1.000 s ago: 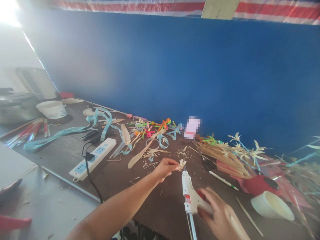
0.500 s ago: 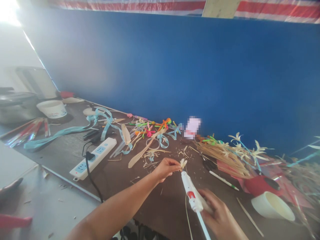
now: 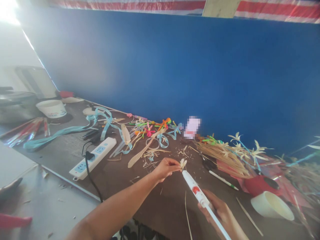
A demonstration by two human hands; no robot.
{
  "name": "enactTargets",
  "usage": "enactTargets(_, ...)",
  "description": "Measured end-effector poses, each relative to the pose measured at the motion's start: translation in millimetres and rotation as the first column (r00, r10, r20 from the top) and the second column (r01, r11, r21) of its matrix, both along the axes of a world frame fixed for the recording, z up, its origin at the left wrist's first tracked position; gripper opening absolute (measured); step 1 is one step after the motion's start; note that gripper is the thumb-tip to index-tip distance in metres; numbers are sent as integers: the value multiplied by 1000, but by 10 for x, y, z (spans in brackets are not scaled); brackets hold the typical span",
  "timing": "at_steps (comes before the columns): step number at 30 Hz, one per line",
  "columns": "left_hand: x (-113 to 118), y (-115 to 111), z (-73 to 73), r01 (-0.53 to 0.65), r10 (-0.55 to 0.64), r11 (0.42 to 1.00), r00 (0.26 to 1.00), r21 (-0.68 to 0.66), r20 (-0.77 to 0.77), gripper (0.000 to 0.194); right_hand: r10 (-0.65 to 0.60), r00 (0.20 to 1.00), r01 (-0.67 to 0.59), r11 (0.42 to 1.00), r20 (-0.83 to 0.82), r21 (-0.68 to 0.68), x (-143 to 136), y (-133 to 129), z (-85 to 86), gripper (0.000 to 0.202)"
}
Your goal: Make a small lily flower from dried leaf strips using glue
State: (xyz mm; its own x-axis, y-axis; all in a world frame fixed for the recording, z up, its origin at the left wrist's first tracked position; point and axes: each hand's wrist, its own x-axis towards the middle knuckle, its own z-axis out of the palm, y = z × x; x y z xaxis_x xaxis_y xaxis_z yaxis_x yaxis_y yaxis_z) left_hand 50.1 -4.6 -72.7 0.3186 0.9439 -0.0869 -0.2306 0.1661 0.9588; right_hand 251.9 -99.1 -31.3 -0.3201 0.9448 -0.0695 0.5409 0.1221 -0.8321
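One small pale flower [image 3: 183,163] is in the left hand [image 3: 166,169], pinched at its base between thumb and fingertips just above the bench [image 3: 170,205], its petals spreading upward; it looks very light, dry and papery, likely to crease or tear if squeezed, so the narrow base seems the right place to hold it and the petals are best left alone. The right hand [image 3: 217,206] is wrapped around the handle of a white glue gun [image 3: 190,182], whose nozzle points up at the flower's base; whether the two touch I cannot tell. The gun's body looks like rigid plastic, moderately light and easy to grip by the handle; the nozzle is probably hot, so fingers so near it call for care; a long pale glue stick [image 3: 220,224] trails from its rear end, fairly stiff and perhaps a little slick.

As for containers, a cream cup [image 3: 260,204] stands near the right side with its mouth partly in view; its inside shows pale, and I cannot make out any contents; a white tub [image 3: 53,111] with printing on its wall stands at the far left, its inside hidden; beyond it, a metal pot [image 3: 17,108] is hazy in the glare, its contents out of sight.
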Motion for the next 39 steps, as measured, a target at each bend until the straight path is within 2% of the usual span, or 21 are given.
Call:
enactTargets(7, 6, -4, 12, 1, -1, 1000, 1000, -5, -31, 21, 16, 998, -17, 1000, -68, -13, -31, 15, 76, 21)
enactTargets(15, 5, 4, -3, 4, -4, 1000, 1000, 1, -20, 21, -15, 988, -9, 989, -156, -148, -55, -2, 44, 27)
enactTargets(26, 4, 10, -11, 9, -9, 1000, 999, 5, -32, 23, -24, 985, -1, 989, -170, -147, -68, -16, 104, 29)
enactTargets(35, 9, -1, 21, 5, -5, 1000, 999, 1, -52, 24, -27, 983, -1, 989, -181, -150, -51, 2, 53, 31)
enactTargets(39, 15, -3, 25, -5, 5, 1000, 999, -12, -45, 26, -7, 984, -19, 990, -180, -142, -64, -1, 81, 31)
